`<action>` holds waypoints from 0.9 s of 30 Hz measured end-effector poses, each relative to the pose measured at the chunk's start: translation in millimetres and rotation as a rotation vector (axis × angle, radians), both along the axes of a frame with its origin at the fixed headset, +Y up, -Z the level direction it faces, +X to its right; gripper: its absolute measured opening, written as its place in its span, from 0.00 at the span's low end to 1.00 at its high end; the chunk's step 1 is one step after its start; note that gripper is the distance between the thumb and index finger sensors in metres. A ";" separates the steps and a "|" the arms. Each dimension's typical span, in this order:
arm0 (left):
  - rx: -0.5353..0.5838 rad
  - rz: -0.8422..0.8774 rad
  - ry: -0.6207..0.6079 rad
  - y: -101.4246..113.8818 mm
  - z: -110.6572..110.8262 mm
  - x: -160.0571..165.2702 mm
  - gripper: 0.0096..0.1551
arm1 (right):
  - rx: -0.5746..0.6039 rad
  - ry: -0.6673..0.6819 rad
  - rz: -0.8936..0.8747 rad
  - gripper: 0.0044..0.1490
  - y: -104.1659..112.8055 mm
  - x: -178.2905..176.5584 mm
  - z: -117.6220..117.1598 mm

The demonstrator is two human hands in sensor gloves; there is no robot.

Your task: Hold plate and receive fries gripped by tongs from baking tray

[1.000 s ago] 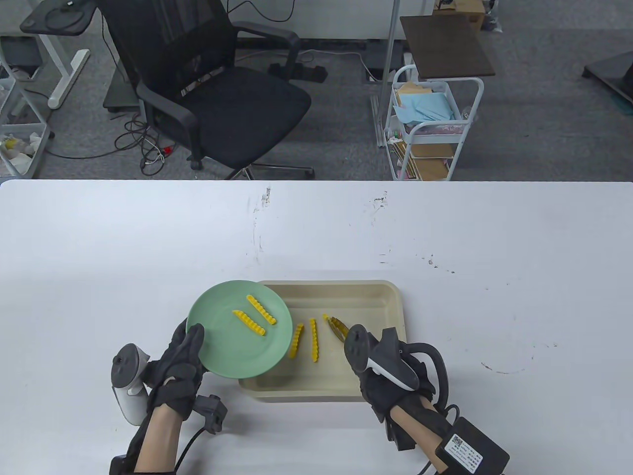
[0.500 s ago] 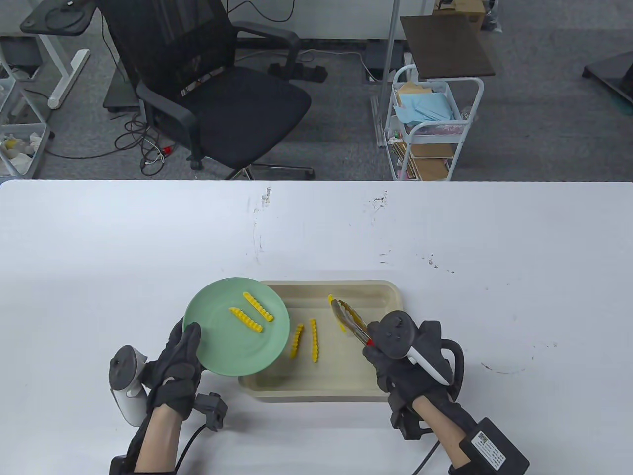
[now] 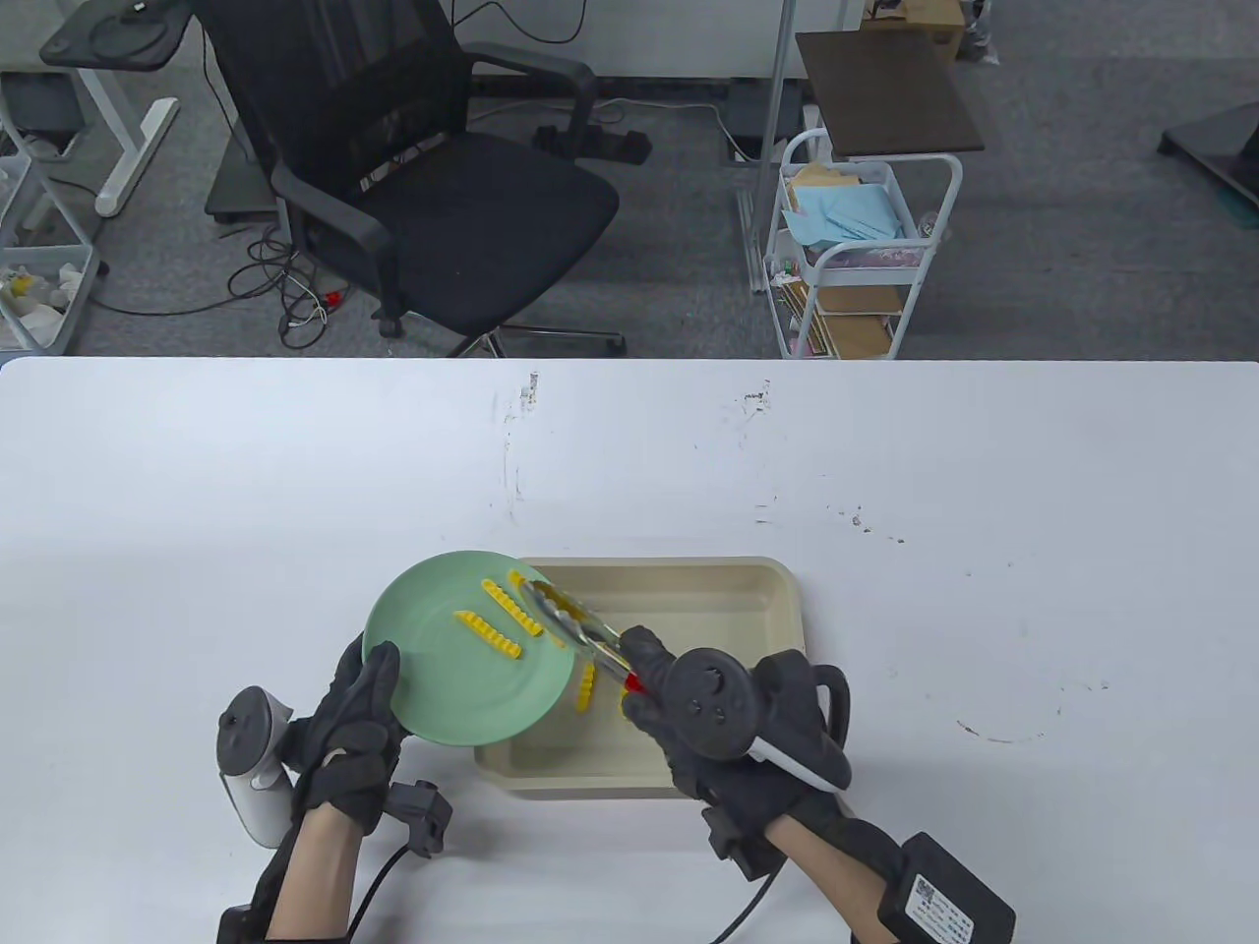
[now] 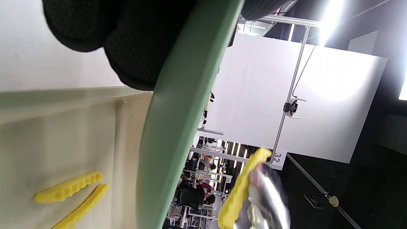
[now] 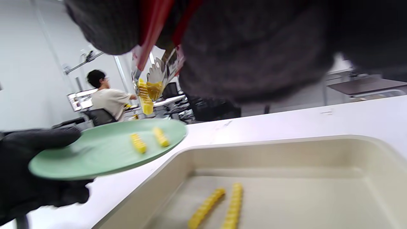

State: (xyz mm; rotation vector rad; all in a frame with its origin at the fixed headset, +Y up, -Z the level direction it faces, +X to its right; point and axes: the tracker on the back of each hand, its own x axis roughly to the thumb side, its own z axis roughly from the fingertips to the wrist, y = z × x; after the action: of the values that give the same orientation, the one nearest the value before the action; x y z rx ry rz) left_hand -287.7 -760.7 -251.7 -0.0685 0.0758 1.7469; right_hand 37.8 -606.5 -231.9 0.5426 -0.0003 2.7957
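Note:
My left hand (image 3: 359, 718) grips the near-left rim of a green plate (image 3: 433, 678) and holds it raised over the left end of the beige baking tray (image 3: 777, 600). Two yellow crinkle fries (image 3: 487, 634) lie on the plate. My right hand (image 3: 689, 723) grips metal tongs (image 3: 575, 624) with red handles. The tong tips pinch one fry (image 3: 518, 579) above the plate's far right rim; it also shows in the right wrist view (image 5: 144, 97) and the left wrist view (image 4: 241, 187). Two fries (image 5: 219, 203) lie in the tray.
The white table (image 3: 984, 551) stretches wide to the right and behind the tray. A black office chair (image 3: 423, 187) and a white cart (image 3: 856, 256) stand beyond the table's far edge.
My right hand has lifted a fry out of the tray with the tongs and carried it left, over the plate. The left hand has kept the plate almost still.

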 end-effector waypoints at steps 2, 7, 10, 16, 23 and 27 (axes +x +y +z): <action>-0.002 0.007 -0.005 0.0 0.0 0.7 0.35 | -0.012 0.035 0.026 0.35 -2.5 -14.6 1.8; -0.002 0.009 -0.015 0.5 -0.4 1.2 0.34 | -0.009 0.083 0.114 0.35 -6.4 -41.5 0.9; 0.000 0.009 -0.015 0.6 -0.8 1.2 0.33 | 0.000 0.096 0.167 0.35 -6.9 -51.6 0.1; -0.006 0.010 -0.023 0.7 -1.2 1.6 0.34 | 0.059 0.104 0.237 0.35 -6.3 -61.4 1.2; -0.007 0.034 -0.030 1.0 -1.2 2.5 0.34 | 0.044 0.116 0.245 0.35 -8.8 -59.3 0.2; -0.009 0.030 -0.025 0.8 -1.3 2.4 0.35 | 0.057 0.125 0.229 0.40 -9.0 -53.5 1.2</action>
State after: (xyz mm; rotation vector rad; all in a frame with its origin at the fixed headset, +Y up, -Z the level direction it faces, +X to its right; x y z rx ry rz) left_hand -285.3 -760.0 -253.0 -0.0984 0.0641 1.7758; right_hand -15.7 -615.5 -230.7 0.7758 0.0083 2.9852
